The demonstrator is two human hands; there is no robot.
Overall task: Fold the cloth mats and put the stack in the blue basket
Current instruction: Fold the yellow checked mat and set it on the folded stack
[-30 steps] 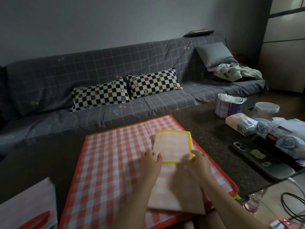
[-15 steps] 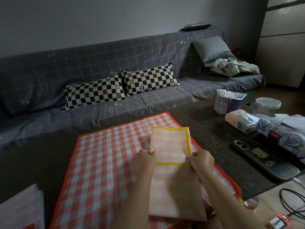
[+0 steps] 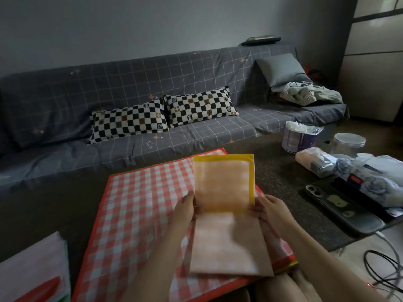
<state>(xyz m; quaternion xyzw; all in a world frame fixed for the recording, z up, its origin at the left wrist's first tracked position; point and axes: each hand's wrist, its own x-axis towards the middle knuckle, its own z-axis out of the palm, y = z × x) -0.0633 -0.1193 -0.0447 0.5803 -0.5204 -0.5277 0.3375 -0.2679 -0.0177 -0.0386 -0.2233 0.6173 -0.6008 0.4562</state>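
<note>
A folded orange-checked cloth mat with a yellow border (image 3: pixel 222 184) is held up at a tilt over the table. My left hand (image 3: pixel 184 211) grips its left edge at the fold and my right hand (image 3: pixel 270 211) grips its right edge. The mat's lower half (image 3: pixel 231 245) hangs down toward me. Under it a larger red-and-white checked mat with an orange border (image 3: pixel 139 205) lies spread flat on the dark table (image 3: pixel 281 188). No blue basket is in view.
Another pale folded cloth with a red edge (image 3: pixel 32 271) lies at the near left. A phone on a dark tray (image 3: pixel 340 205), wrapped packages (image 3: pixel 370 171), a tissue roll (image 3: pixel 298 138) and a clear jar (image 3: pixel 349 143) crowd the table's right. A grey sofa (image 3: pixel 152 88) stands behind.
Both hands have lifted the yellow-bordered mat off the checked mat; its folded upper half now stands up and its lower half hangs toward me.
</note>
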